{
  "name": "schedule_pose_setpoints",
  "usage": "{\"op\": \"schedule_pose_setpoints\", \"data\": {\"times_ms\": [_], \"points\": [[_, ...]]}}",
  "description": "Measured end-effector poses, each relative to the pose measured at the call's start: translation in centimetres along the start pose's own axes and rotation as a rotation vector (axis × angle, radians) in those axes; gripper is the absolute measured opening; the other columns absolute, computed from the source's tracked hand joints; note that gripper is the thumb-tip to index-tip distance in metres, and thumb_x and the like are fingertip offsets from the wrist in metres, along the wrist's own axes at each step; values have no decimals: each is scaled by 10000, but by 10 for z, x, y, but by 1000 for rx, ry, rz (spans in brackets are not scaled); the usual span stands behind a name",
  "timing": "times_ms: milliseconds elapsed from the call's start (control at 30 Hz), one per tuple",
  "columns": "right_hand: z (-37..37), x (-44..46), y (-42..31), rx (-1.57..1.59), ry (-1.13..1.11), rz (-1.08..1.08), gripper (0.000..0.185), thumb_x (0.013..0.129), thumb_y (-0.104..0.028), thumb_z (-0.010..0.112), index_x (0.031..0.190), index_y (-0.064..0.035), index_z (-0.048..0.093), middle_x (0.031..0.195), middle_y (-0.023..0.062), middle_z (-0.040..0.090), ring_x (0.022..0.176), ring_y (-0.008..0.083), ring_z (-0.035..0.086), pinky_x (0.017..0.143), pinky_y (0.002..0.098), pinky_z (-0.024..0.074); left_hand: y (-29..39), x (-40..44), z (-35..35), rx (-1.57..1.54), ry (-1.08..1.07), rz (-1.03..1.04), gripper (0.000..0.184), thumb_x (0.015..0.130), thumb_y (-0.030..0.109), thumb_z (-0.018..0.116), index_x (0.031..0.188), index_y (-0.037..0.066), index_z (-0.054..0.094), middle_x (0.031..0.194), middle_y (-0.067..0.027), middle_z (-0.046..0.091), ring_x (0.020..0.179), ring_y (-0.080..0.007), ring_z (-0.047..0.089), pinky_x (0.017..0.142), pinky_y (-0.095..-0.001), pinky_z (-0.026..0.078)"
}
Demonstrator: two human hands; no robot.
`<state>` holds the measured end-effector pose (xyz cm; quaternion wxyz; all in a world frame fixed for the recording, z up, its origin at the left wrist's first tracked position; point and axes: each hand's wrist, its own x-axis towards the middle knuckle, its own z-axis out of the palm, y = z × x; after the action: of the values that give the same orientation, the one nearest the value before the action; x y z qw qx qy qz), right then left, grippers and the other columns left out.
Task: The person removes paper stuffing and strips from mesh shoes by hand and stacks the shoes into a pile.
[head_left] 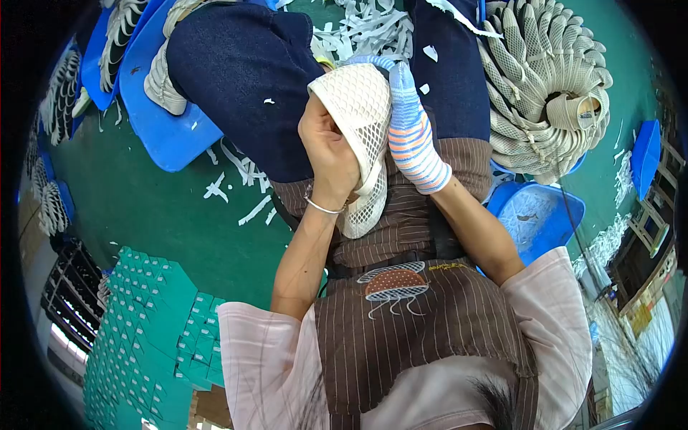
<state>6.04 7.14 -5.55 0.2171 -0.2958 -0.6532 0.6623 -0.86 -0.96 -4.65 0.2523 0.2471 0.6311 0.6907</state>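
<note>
A cream mesh shoe upper [352,97] is held up over my lap, its open side facing left and a second mesh part hanging beneath. My left hand [328,147], bare with a bracelet at the wrist, is closed on the upper's left edge, some fingers hidden inside the opening. On the other side, my right hand [414,132] wears a blue, white and orange striped glove. It presses along the upper's right side, with gloved fingers curling over the top end. The brown striped apron [444,308] covers my chest and lap.
A large coil of stacked mesh uppers [545,72] stands at right, above a blue basin [537,215]. White scraps [365,32] litter the green floor [208,215]. Teal boxes [136,322] are piled at lower left. A blue chair [161,129] bears more uppers.
</note>
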Motion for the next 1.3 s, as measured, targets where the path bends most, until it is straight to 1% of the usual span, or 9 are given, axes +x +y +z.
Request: {"op": "schedule_pose_setpoints", "data": {"times_ms": [167,333,500,667,800,967,1100,1167,1300], "points": [[3,2,-13,248,-17,13,304,977,-124,351,1221,-14,494,1181,111,572,1041,208,566,994,303,393,2,-2,-7,-16,-23,-5,363,741,-84,618,1097,-33,564,986,-116,654,877,-189,638,808,-265,504],[4,-1,1,-12,-10,-120,243,965,-111,359,1138,-31,509,1072,84,598,953,181,574,936,304,421,-2,-9,-17,-11,-125,-28,409,740,-112,564,1139,-27,550,1073,-127,634,909,-169,617,812,-260,476],[-7,5,19,-159,11,-117,338,1002,-241,326,1214,-80,533,1175,71,581,1073,170,554,954,285,422,-10,-13,-19,31,-206,-131,251,766,-64,588,1014,-23,599,907,-98,641,721,-143,589,653,-247,480],[-11,21,43,254,49,223,349,965,-216,400,1270,-85,510,1200,80,574,1078,182,556,971,296,422,17,-9,-3,38,-110,-240,173,778,-60,568,943,-21,595,850,-98,615,658,-143,540,618,-251,449],[-25,36,58,766,-68,467,396,963,-236,426,1323,-79,476,1258,93,555,1081,185,556,1002,287,407,27,-7,20,478,-194,-118,184,821,-71,536,997,-46,583,877,-115,609,700,-160,568,633,-239,463],[-26,33,55,993,-57,448,502,991,-421,358,1210,-18,560,1155,118,617,996,200,604,853,295,513,17,1,48,568,-50,110,124,809,-35,565,928,-52,595,869,-145,614,658,-204,570,594,-275,464],[-33,23,52,1133,-119,391,516,999,-416,321,1224,-16,557,1164,131,612,1012,211,603,900,292,494,6,8,63,562,40,211,132,782,-8,593,907,-52,600,835,-154,619,633,-240,574,589,-304,474],[-35,24,48,1180,-141,376,522,1002,-415,308,1229,-16,556,1167,136,610,1018,214,602,915,292,488,7,10,64,563,73,241,136,774,0,602,900,-52,602,824,-157,621,624,-252,575,587,-314,478],[-38,31,36,858,-170,338,446,996,-315,377,1326,-27,460,1212,156,579,1063,257,591,978,301,449,14,14,62,653,32,190,189,713,-35,605,899,-58,577,786,-183,601,620,-310,573,626,-387,479]]}}
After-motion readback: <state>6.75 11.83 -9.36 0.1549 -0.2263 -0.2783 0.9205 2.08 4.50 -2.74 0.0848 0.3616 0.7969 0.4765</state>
